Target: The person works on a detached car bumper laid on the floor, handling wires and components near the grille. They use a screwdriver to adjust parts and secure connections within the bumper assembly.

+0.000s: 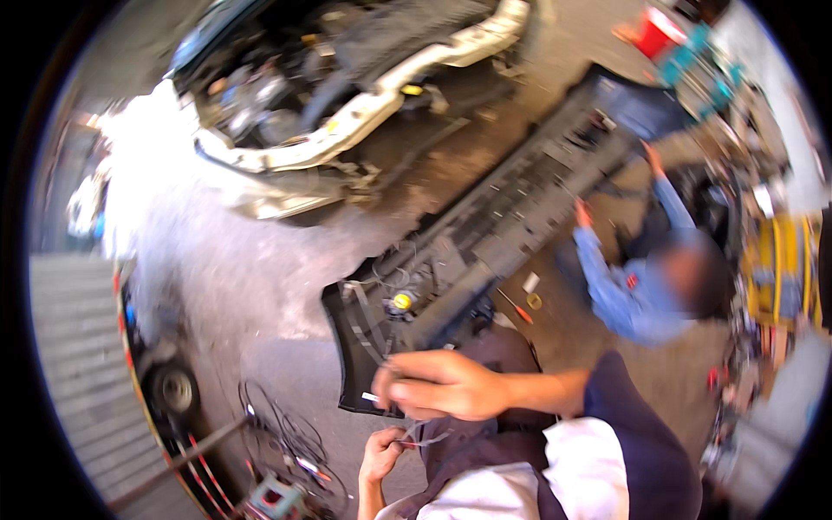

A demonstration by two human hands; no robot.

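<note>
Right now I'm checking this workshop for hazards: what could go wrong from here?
The orange-handled screwdriver lying on the grey concrete floor beside the long black plastic bumper could roll underfoot. The tangled black cables, lying near one end of the bumper, might catch a foot. The thin pale strip in the left hand could slip and drop.

Right hand [455, 384]: extended across the front of the body, pointing leftward, back of the hand turned up; fingers [425, 367] bent, tips blurred, so closure cannot be confirmed. Right forearm [548, 393] bare, near horizontal, elbow bent. Left hand [381, 452]: lower and nearer the body, thumb and fingers pinched together. Left forearm [371, 498] enters from the lower edge, rising steeply.
</note>
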